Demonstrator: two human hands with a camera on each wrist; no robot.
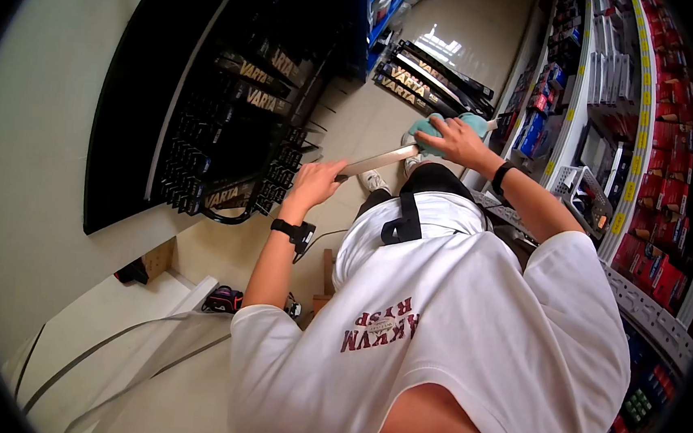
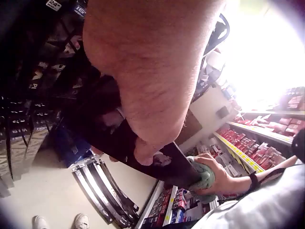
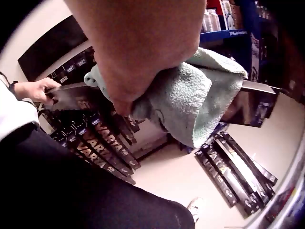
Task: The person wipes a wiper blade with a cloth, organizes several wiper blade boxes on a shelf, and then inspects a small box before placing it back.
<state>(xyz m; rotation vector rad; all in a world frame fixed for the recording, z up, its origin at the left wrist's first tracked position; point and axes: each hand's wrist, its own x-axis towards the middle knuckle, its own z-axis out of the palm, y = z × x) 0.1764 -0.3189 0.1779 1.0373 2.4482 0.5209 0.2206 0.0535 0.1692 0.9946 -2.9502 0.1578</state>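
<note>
A long, slim dark wiper blade box (image 1: 378,162) spans between my two hands in front of my body. My left hand (image 1: 315,183) grips one end of it, fingers and thumb on either side in the left wrist view. Near the opposite end, my right hand (image 1: 454,140) holds a pale green terry cloth (image 3: 186,95) folded over the box. In the right wrist view a printed end of the box (image 3: 245,106) sticks out past the cloth. The cloth hides the box's surface under my right hand.
On the left, a black display rack (image 1: 200,107) with protruding hooks carries VARTA boxes (image 1: 266,99). Several similar boxes (image 1: 409,87) lie side by side on the floor ahead. Stocked shelves (image 1: 570,112) line the right side, and a blue shelf unit (image 1: 385,8) stands beyond the rack.
</note>
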